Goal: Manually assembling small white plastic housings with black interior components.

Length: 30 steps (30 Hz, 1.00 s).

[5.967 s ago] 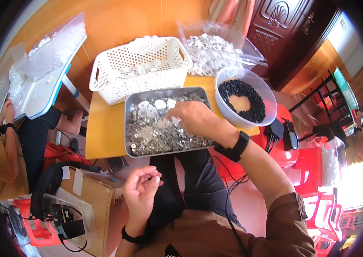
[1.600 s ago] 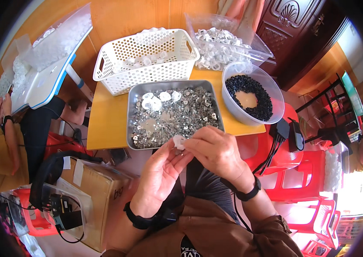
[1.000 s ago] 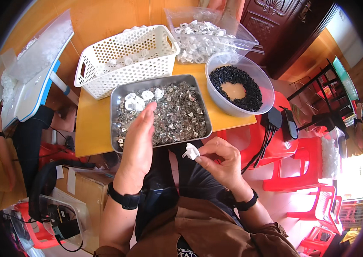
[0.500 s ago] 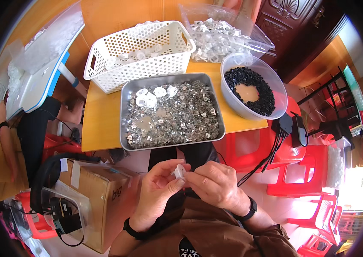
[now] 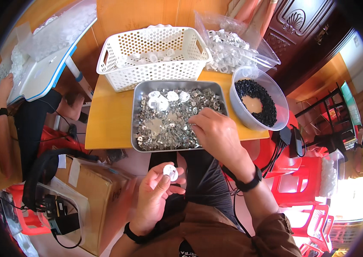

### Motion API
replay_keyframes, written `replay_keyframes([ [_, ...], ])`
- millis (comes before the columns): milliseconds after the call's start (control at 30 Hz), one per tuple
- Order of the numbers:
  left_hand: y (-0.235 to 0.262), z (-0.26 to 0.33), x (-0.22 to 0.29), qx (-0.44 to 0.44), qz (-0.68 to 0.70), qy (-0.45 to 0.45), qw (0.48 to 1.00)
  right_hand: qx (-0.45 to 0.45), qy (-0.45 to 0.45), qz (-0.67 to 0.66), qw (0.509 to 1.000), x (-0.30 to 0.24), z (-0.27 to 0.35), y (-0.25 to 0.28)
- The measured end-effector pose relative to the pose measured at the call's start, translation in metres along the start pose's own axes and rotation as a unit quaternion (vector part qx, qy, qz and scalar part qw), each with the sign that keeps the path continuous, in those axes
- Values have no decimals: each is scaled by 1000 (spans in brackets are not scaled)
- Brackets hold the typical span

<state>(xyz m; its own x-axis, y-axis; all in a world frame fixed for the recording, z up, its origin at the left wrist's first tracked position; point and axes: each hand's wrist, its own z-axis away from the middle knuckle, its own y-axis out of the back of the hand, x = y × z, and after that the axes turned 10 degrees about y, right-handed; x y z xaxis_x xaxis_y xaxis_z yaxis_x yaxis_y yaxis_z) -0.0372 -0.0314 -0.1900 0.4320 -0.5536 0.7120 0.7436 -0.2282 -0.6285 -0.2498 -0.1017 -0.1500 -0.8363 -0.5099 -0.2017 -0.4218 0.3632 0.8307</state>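
Between the thumb and fingers of my left hand (image 5: pixel 158 195) is a small white round plastic part (image 5: pixel 170 172), held above my lap in front of the table. My right hand (image 5: pixel 218 132) reaches over the right side of a metal tray (image 5: pixel 168 150). Its fingers are pinched together at the heap of small metal and clear pieces (image 5: pixel 177 128); whatever lies between the fingertips is hidden. Several white round parts (image 5: pixel 160 103) lie on the heap toward the tray's back left.
On the yellow table (image 5: pixel 108 120) stand a white perforated basket (image 5: pixel 155 76) with white parts, a bag of white parts (image 5: pixel 226 53) and a clear bowl (image 5: pixel 242 112) of small black pieces (image 5: pixel 269 103). A cardboard box (image 5: pixel 100 197) is at left. Another person's hand (image 5: pixel 5 88) rests by a side table.
My right hand has left the white part and moved forward into the tray. My left hand keeps the part, now turned with its round face up. The view has shifted slightly.
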Motion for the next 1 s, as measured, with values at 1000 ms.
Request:
replay_keyframes([
  [1000, -4, 2, 1, 10, -24, 32, 999, 32, -113, -191, 975, 23, 11, -7],
])
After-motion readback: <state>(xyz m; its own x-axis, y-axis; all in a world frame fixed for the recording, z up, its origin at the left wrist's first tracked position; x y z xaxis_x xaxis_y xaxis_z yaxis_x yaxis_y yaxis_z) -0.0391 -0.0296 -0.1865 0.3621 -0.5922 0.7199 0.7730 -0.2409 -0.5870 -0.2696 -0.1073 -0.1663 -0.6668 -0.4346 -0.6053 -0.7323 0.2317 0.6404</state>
